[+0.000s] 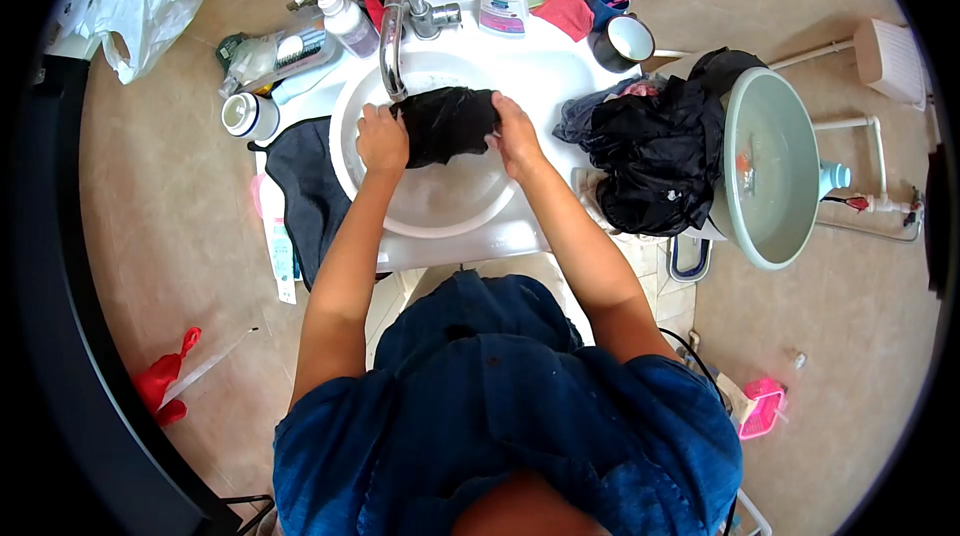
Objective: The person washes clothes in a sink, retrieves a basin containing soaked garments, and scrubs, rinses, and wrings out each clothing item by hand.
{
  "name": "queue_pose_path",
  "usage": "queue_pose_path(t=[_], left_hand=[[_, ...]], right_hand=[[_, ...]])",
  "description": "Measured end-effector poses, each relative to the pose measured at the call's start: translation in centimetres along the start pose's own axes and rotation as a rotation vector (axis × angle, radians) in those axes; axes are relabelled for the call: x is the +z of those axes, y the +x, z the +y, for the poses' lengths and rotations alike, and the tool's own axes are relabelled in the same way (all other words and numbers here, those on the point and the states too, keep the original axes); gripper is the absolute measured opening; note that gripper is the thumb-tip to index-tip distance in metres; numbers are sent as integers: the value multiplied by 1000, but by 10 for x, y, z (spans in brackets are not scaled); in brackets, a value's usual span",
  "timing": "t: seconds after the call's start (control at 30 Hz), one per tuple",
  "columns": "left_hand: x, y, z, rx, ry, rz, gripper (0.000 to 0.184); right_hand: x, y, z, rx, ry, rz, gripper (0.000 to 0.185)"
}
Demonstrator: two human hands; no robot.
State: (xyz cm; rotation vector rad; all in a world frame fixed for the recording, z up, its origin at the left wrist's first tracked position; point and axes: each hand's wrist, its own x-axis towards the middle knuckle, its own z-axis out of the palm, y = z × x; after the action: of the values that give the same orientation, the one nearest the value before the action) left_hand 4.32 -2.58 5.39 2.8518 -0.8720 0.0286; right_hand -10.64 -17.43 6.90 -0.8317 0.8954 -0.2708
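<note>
A wet-looking black cloth is stretched between my two hands over the white sink, just below the faucet. My left hand grips its left end with the fingers curled round it. At the opposite end, my right hand holds the cloth between thumb and fingers. Cloudy water lies in the basin beneath. The cloth's exact kind cannot be made out. To the right of the sink a heap of dark clothes is piled, and another black fabric piece drapes over the counter's left edge.
A pale green basin leans tilted at the right. Behind the sink stand a white bottle, a pump bottle and a dark mug. A white jar sits on the left corner. A plastic bag hangs upper left.
</note>
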Motion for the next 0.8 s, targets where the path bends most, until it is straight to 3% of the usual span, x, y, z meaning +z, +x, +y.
queue_pose_path(t=[0.1,0.17,0.2,0.3,0.43,0.47,0.57,0.6,0.67,0.7,0.73,0.77,0.8], left_hand=[[17,-3,-8,80,-23,66,34],[9,-11,8,148,-216,-110,61],[19,-17,12,205,-175,-214,64],[24,-34,37,268,51,-491,69],[77,-32,36,409,465,-667,66],[83,-31,35,412,449,-634,57],[83,-11,34,282,88,-619,42],[82,-6,33,168,-82,-491,35],[110,8,16,-407,-795,-543,35],[121,12,13,-708,-1147,-544,35],[98,6,25,-806,-1194,-470,34],[65,-3,39,-675,-1137,-434,34],[28,-13,54,-545,-1076,-398,34]], right_hand=[[-12,18,20,-27,90,72,52],[-14,30,45,-99,-18,119,59],[-40,73,94,-267,-426,81,72],[-29,58,113,-480,-1063,127,77],[-13,37,90,-201,-1406,-60,73],[-15,42,101,-279,-1490,-39,68],[-16,51,111,-245,-1317,6,62],[-20,57,115,-286,-1063,63,58],[-29,65,123,-352,-557,164,51],[-27,61,118,-278,-306,234,49],[-20,50,112,-197,-52,298,47],[-13,45,109,-114,203,357,44],[-14,56,125,-164,80,389,41]])
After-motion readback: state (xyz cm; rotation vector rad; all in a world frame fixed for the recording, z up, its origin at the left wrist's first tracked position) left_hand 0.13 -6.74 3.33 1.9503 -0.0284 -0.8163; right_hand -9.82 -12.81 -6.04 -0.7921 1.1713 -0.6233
